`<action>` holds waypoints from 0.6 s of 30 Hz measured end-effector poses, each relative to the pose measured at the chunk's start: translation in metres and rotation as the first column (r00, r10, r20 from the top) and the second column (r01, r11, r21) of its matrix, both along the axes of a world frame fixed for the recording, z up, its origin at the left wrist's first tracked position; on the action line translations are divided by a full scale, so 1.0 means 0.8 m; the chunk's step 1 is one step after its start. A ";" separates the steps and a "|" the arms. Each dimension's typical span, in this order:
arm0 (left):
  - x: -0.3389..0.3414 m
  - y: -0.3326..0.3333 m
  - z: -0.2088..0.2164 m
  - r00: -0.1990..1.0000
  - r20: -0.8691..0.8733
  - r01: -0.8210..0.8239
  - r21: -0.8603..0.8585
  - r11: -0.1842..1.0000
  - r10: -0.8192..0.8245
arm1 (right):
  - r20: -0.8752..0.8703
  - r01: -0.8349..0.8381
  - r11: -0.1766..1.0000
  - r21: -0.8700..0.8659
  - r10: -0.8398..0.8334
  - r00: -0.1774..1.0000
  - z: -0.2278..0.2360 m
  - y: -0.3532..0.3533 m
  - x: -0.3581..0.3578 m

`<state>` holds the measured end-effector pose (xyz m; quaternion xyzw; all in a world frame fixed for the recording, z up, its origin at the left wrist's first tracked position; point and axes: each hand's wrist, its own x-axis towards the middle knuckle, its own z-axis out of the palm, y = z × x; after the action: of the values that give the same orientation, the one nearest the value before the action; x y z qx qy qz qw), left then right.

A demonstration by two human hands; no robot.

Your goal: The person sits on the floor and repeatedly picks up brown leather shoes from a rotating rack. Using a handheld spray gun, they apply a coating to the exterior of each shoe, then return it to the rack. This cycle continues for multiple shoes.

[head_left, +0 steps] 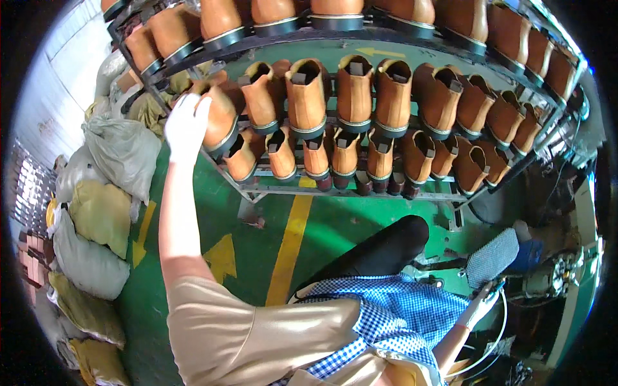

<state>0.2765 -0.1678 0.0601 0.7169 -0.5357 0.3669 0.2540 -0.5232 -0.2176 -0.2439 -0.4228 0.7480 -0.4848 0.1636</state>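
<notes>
My left hand (pixel 186 127), in a white glove, reaches out to the rack's left end. Its fingers close on a tan leather boot (pixel 221 116) with a dark sole, which tilts at the end of the middle row. Low on the right, my right hand (pixel 479 307), also gloved, closes round a small dark tool (pixel 496 286). A thin white hose (pixel 504 321) curves down beside that hand; the tool's exact kind is too small to tell. Next to the tool is a grey textured pad (pixel 492 257).
A metal rack (pixel 347 192) carries rows of tan boots, with several darker ones lowest. Stuffed sacks (pixel 96 241) are piled along the left wall. Machinery (pixel 553 280) stands at the right. Yellow markings cross the green floor (pixel 193 225). My black-clad knee (pixel 409 235) extends toward the rack.
</notes>
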 end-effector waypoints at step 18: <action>-0.382 -0.013 -0.126 0.326 -0.246 0.900 -0.214 0.380 -0.913 | 0.131 -0.041 0.994 0.102 0.027 0.991 0.061 -0.019 0.066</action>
<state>-0.0287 -0.1781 -0.0411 0.3409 -0.7865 0.0497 0.5125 -0.4703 -0.2330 -0.1953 -0.3941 0.7529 -0.4683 0.2420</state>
